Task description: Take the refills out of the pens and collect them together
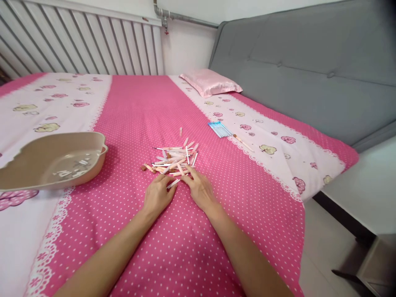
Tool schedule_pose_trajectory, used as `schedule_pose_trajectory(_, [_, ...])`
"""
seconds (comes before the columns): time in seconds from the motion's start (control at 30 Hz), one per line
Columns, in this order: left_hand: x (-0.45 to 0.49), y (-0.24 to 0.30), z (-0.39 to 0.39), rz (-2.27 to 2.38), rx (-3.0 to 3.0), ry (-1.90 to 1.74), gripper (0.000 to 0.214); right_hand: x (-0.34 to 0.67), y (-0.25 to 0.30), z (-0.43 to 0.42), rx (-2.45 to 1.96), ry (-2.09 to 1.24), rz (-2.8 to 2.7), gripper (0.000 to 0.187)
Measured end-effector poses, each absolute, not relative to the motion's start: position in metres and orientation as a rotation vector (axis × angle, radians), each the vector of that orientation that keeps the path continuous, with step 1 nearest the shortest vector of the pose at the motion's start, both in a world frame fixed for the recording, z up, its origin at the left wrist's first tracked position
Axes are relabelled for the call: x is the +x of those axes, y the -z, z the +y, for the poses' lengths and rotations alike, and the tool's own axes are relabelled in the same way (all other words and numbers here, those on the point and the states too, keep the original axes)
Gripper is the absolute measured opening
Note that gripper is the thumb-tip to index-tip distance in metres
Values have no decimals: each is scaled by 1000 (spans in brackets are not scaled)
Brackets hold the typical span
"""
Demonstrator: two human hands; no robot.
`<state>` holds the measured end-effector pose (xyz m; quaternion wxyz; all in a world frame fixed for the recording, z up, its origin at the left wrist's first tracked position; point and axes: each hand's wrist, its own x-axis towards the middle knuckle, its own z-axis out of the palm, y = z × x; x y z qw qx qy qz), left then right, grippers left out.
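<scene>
A loose heap of slim pen-like sticks and small brushes [175,160], mostly white, pale pink and peach, lies on the pink dotted bedsheet. At its near edge, my left hand [158,194] pinches a short whitish translucent stick [173,184] between thumb and fingers. My right hand [199,189] faces it from the other side, with thumb and forefinger apart. Its fingertips touch the heap, and the thumb is close to the stick's upper end. Whether the right fingers grip a piece in the heap is hard to see.
Left of the heap stands a beige plastic basin [102,144] with small white and grey pieces inside. To the right, a row of blue-and-white sticks [220,129] lies beside a brush [243,142]. Farther back are a pink pillow [208,81], grey headboard [297,70] and white radiator [83,39].
</scene>
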<state>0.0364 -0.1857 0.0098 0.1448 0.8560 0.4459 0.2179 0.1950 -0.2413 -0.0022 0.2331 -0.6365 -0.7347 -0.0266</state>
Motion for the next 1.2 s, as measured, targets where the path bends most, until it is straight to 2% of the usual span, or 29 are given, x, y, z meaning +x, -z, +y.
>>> schedule_pose_trajectory(0.27, [37, -18, -193, 1472, 2536, -456, 31, 196, 3, -241, -1804, 43, -1896, 35])
schedule_pose_trajectory(0.43, [38, -18, -195, 1364, 2592, -424, 22, 196, 3, -241, -1797, -18, -1902, 35])
schedule_pose_trajectory(0.57, [39, -13, -194, 1229, 2588, -447, 30, 195, 5, -240, -1834, -33, -1842, 36])
schedule_pose_trajectory(0.67, [40, -8, -194, 1215, 2612, -503, 36, 196, 5, -241, -1827, -16, -1865, 35])
schedule_pose_trajectory(1.0, [29, -17, -182, 1350, 2994, -824, 34, 198, 5, -241, -1794, 45, -1942, 31])
schedule_pose_trajectory(1.2, [30, -16, -178, 1177, 2969, -1217, 32, 198, 9, -239, -1738, 125, -1969, 32])
